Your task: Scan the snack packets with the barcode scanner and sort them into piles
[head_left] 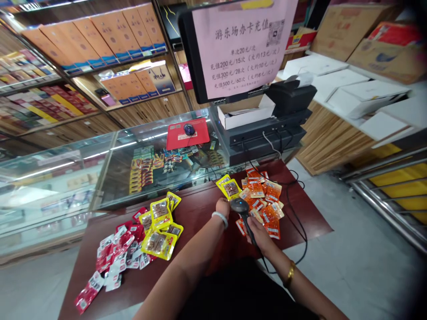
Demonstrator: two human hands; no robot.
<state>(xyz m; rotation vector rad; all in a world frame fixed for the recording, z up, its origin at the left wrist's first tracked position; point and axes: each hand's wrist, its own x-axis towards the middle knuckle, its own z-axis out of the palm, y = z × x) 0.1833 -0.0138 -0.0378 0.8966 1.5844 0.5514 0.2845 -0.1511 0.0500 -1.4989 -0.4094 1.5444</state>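
My left hand (223,206) holds a yellow snack packet (229,187) up over the dark red counter (196,213). A black handheld barcode scanner (240,207) is gripped in my right hand (259,233), its head right beside the packet. A pile of orange snack packets (265,202) lies just past the scanner. More yellow packets (160,229) lie to the left, with red and white packets (113,260) farther left.
Behind the counter stands a glass display case (100,173) with a red mouse pad and mouse (188,131). A cash register with a monitor and pink paper sign (242,44) sits at the back. The scanner cable (300,226) loops at the counter's right edge. Boxes fill the shelves.
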